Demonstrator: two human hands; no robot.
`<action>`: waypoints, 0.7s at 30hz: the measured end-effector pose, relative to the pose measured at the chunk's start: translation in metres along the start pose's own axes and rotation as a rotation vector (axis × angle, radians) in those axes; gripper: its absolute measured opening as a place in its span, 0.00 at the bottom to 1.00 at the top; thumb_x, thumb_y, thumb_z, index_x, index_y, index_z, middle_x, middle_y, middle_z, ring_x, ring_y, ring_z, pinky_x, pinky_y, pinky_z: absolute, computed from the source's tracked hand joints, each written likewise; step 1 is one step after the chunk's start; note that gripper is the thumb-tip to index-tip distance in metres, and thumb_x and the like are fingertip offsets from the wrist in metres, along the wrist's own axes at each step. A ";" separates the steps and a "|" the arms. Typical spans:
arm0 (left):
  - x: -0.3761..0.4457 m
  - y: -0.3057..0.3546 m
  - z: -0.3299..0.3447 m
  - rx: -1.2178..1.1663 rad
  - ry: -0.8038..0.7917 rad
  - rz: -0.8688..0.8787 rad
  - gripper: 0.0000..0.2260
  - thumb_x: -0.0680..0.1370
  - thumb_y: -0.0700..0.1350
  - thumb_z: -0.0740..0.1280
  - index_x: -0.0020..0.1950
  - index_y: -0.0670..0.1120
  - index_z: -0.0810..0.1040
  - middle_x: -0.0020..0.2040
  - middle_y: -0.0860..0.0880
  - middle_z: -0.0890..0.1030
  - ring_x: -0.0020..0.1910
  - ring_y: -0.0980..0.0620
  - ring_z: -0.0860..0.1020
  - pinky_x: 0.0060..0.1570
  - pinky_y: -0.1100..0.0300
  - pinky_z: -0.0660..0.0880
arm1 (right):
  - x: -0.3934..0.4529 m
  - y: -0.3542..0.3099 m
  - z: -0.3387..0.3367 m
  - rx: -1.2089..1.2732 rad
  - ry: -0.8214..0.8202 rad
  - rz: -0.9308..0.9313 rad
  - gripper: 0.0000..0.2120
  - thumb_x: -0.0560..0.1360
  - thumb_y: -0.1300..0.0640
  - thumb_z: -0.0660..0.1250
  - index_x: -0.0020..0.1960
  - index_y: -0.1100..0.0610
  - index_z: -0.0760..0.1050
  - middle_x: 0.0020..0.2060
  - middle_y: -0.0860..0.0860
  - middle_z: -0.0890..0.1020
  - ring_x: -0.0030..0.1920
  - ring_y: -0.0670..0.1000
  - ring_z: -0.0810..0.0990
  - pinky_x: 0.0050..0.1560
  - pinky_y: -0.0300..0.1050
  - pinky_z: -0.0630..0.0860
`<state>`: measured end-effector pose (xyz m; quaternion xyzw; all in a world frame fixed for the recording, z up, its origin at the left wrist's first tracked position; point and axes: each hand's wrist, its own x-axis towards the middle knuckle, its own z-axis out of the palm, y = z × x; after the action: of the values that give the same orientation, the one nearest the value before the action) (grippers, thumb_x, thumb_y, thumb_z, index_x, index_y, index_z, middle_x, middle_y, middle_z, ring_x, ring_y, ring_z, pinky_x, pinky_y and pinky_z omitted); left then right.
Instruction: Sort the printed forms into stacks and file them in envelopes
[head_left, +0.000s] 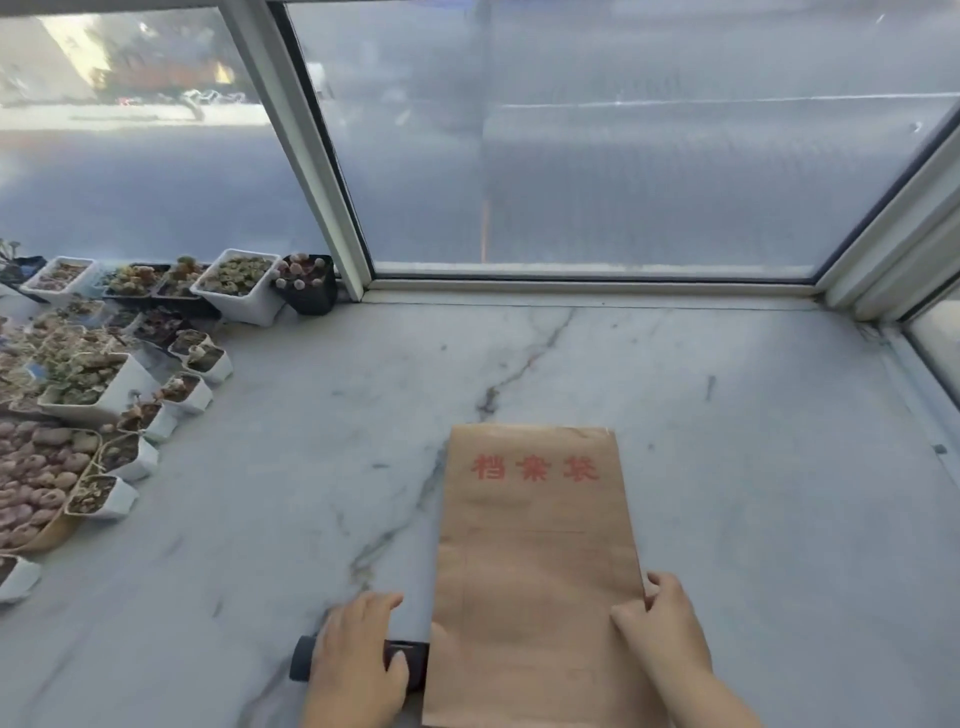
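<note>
The right hand pinches the right edge of the brown envelope, thumb on top, and the left hand lies with loosely bent fingers over a dark object at the bottom centre of the frame; whether it really grips it I cannot tell. The envelope lies flat on the marble sill in the lower middle, with red characters near its far end, and no printed forms are visible. I judge this is the filing step, so the next move calls for finding the envelope's opening and bringing a stack to it; small plant pots stand at the left
</note>
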<state>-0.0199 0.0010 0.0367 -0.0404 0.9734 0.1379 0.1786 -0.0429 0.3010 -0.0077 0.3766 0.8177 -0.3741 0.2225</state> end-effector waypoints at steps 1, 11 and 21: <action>-0.001 -0.008 -0.007 0.061 -0.071 0.140 0.27 0.61 0.54 0.74 0.61 0.55 0.78 0.56 0.54 0.78 0.57 0.54 0.77 0.58 0.65 0.69 | -0.001 -0.001 0.001 -0.002 -0.007 0.039 0.29 0.69 0.55 0.69 0.68 0.57 0.68 0.60 0.54 0.77 0.57 0.57 0.78 0.52 0.46 0.73; 0.032 -0.051 -0.055 0.467 -0.200 0.270 0.12 0.71 0.47 0.66 0.55 0.54 0.74 0.53 0.53 0.79 0.54 0.52 0.78 0.46 0.61 0.72 | -0.003 -0.007 0.009 -0.054 -0.132 0.250 0.19 0.67 0.48 0.77 0.50 0.59 0.79 0.53 0.54 0.82 0.54 0.55 0.81 0.55 0.43 0.76; 0.075 0.085 -0.075 0.478 -0.106 0.575 0.09 0.73 0.40 0.61 0.50 0.52 0.67 0.52 0.51 0.77 0.50 0.47 0.75 0.38 0.56 0.62 | -0.009 0.013 0.012 0.153 -0.167 0.163 0.12 0.70 0.58 0.76 0.44 0.59 0.72 0.47 0.57 0.81 0.50 0.56 0.81 0.53 0.48 0.77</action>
<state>-0.1255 0.0593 0.0988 0.2845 0.9391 -0.0466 0.1871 -0.0264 0.2937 -0.0153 0.4253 0.7322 -0.4461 0.2898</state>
